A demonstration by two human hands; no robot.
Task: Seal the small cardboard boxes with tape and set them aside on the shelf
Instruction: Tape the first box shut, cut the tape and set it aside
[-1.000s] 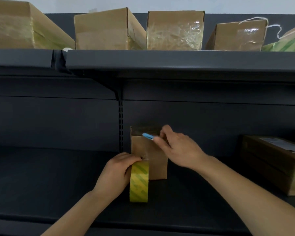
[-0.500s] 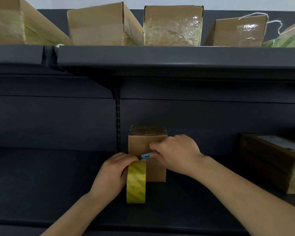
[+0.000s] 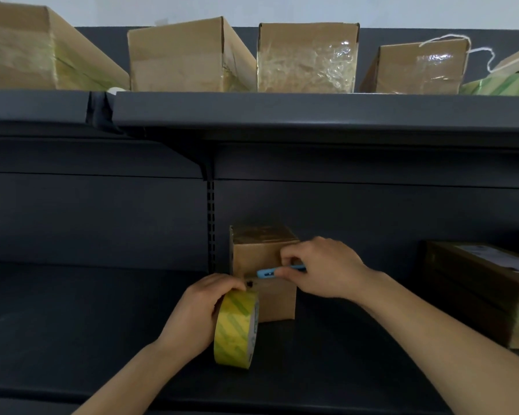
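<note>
Your right hand pinches a blue cutter between thumb and curled fingers, its tip pointing left across the front of the box. Just below and left of that tip, your left hand curls over the top of the tape roll, which stands on edge against the box's lower front. I cannot make out the tape strip itself. The box stands upright behind both hands on the lower shelf. The tip sits very near your left fingertips, so a slip leftward could nick them. With nothing bracing the box, a hard push could shove it back or score the cardboard.
</note>
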